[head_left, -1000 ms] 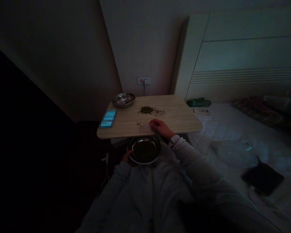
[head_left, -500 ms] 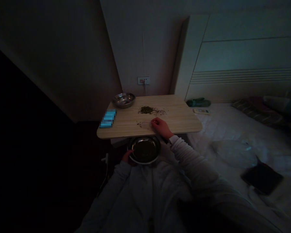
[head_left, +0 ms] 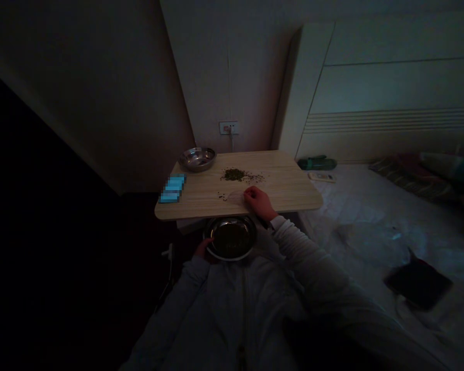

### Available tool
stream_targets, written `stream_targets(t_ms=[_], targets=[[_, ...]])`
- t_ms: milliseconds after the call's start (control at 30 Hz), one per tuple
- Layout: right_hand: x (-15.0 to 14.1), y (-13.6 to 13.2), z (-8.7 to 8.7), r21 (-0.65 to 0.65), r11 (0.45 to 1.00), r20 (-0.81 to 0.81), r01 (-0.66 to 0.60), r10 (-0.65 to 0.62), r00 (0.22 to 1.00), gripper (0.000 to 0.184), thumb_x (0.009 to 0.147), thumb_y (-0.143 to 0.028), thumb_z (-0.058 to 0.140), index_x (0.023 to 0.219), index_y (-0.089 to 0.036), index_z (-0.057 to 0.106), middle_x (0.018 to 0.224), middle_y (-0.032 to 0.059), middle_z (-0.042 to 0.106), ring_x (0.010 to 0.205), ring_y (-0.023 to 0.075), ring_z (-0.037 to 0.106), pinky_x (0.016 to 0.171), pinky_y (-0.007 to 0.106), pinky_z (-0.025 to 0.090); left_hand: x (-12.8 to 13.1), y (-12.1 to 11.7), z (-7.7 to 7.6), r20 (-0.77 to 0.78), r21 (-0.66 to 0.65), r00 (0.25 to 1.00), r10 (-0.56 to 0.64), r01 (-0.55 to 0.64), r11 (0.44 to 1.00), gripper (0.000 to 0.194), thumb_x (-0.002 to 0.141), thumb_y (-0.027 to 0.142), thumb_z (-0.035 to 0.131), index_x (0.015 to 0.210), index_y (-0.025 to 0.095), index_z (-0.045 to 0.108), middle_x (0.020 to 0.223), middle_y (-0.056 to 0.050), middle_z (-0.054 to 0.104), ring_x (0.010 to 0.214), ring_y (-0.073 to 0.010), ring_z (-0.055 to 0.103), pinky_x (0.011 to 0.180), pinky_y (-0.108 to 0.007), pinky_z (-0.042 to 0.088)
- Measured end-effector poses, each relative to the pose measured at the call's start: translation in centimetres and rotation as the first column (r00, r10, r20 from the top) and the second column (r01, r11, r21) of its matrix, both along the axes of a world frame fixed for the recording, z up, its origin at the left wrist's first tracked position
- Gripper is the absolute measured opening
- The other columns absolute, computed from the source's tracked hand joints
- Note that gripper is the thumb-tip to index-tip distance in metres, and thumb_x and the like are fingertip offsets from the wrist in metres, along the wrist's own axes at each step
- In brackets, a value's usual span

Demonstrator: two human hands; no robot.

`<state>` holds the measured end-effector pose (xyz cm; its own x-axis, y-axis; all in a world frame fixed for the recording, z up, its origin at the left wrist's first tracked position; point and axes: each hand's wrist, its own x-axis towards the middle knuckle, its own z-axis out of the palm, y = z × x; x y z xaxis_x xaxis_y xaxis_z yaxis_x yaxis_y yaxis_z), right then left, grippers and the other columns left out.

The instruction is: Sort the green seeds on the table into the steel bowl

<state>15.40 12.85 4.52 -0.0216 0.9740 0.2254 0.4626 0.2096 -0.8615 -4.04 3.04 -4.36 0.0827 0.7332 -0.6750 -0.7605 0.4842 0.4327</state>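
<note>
Head view: right hand (head_left: pixel 260 202) pinches clear sheet (head_left: pixel 235 197) near grains (head_left: pixel 234 175).
Six o'clock: left hand (head_left: pixel 203 249), fingers mostly hidden, holds bowl (head_left: pixel 235 258), likely for steadiness.

glossy metal on near bowl (head_left: pixel 232 224) and far bowl (head_left: pixel 197 161), smooth wood-grained tabletop (head_left: pixel 286 180), matt cloth sleeve (head_left: pixel 309 252)

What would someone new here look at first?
Probably the bright blue patch at the left end of the table, then the dark bits heaped mid-table. The right hand, in front of them, pinches something clear. Below the near edge, the left hand holds a shiny bowl.
</note>
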Motion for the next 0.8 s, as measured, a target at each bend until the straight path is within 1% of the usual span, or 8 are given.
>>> stream_targets(t_ms=[133,200,333,533,633,700,800], targets=[[0.1,0.1,-0.1,0.012,0.998,0.013,0.061,-0.061,0.998,0.008,0.071,-0.024,0.051,0.072,-0.018,0.055,0.063,-0.0019,0.056,0.062,0.0123,0.052,0.062,0.026,0.038,0.0,0.0,0.0,-0.045,-0.096,0.999,0.023,-0.027,0.995,0.037,0.081,0.01,0.046,0.114,0.007,0.061,0.052,-0.003,0.069,0.052,-0.0198,0.067,0.073,-0.033,0.053],[0.2,0.1,-0.2,0.024,0.997,0.0,0.068,-0.068,0.998,0.009,0.072,-0.025,0.05,0.073,-0.018,0.055,0.064,-0.0016,0.057,0.062,0.0125,0.052,0.063,0.026,0.039,-0.1,0.0,-0.2,-0.037,-0.093,0.999,0.009,-0.013,0.996,0.038,0.081,0.012,0.047,0.116,0.005,0.059,0.053,-0.004,0.069,0.051,-0.0199,0.066,0.071,-0.033,0.053],[0.3,0.2,-0.6,0.029,1.0,-0.03,0.013,-0.012,0.999,0.011,0.073,-0.027,0.05,0.076,-0.018,0.055,0.065,-0.001,0.059,0.063,0.0127,0.054,0.063,0.026,0.04,-0.1,0.1,-0.6,0.006,-0.069,1.0,-0.026,0.026,0.997,0.044,0.079,0.013,0.049,0.121,0.002,0.055,0.058,-0.007,0.071,0.061,-0.022,0.069,0.075,-0.034,0.052],[0.1,0.6,-0.8,0.03,1.0,0.012,-0.004,0.004,1.0,0.014,0.076,-0.029,0.05,0.081,-0.018,0.058,0.067,-0.0003,0.061,0.063,0.013,0.054,0.064,0.027,0.042,-0.3,0.1,-1.1,0.004,-0.042,1.0,-0.02,0.02,0.999,0.045,0.077,0.013,0.05,0.12,0.005,0.056,0.064,-0.007,0.073,0.07,-0.0232,0.07,0.078,-0.036,0.052],[0.1,0.7,-0.9,0.031,0.999,0.018,-0.045,0.044,0.999,0.014,0.076,-0.029,0.051,0.08,-0.019,0.059,0.066,-0.0006,0.061,0.063,0.0127,0.054,0.064,0.026,0.041,-0.4,0.1,-1.1,0.001,-0.048,0.999,-0.041,0.041,0.998,0.044,0.076,0.014,0.051,0.119,0.006,0.057,0.066,-0.008,0.073,0.072,-0.0243,0.07,0.078,-0.037,0.052],[0.1,0.7,-0.9,0.023,0.998,0.007,-0.062,0.061,0.998,0.014,0.076,-0.029,0.051,0.079,-0.019,0.059,0.065,-0.001,0.061,0.063,0.0126,0.054,0.063,0.025,0.04,-0.4,0.2,-1.0,-0.01,-0.057,0.999,-0.048,0.047,0.997,0.044,0.076,0.014,0.051,0.118,0.005,0.057,0.064,-0.008,0.073,0.071,-0.0246,0.07,0.077,-0.038,0.052],[0.2,0.6,-0.8,0.016,0.999,-0.009,-0.052,0.052,0.999,0.014,0.076,-0.029,0.05,0.08,-0.019,0.059,0.063,-0.0017,0.06,0.061,0.0122,0.053,0.061,0.025,0.039,-0.3,0.2,-0.6,-0.046,-0.069,0.999,-0.025,0.022,0.997,0.04,0.077,0.012,0.049,0.115,0.006,0.06,0.057,-0.005,0.071,0.063,-0.0228,0.069,0.074,-0.036,0.053]])
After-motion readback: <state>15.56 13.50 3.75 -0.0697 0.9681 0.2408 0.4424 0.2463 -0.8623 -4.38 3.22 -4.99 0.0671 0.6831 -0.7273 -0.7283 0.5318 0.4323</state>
